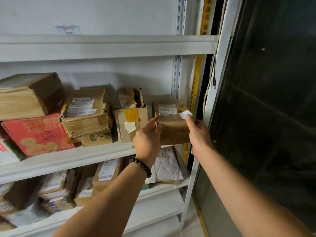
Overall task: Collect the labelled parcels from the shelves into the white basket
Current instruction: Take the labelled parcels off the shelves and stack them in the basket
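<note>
1. Both hands are on one brown cardboard parcel [172, 124] at the right end of the middle shelf [85, 156], next to the upright post. I can't tell whether it rests on the shelf.
2. My left hand [147, 141] grips its left edge, thumb up along the corner and fingers curled round the side.
3. My right hand [199, 132] grips the right edge. The thumb presses a small white sticker [185, 114]; the fingers are hidden behind.
4. The white shipping label [167, 109] on the upper face has print too small to read.
5. Just to the left is a battered box with yellow tape [131, 120], flaps torn open.
6. Further left is a red box [35, 134] with a tan mouse-head graphic and handwritten digits, possibly "7716".
7. On the shelf below lies a white bubble mailer [168, 166] with a quilted texture.
8. There's a dark bead bracelet [141, 166] on my left wrist.
</note>
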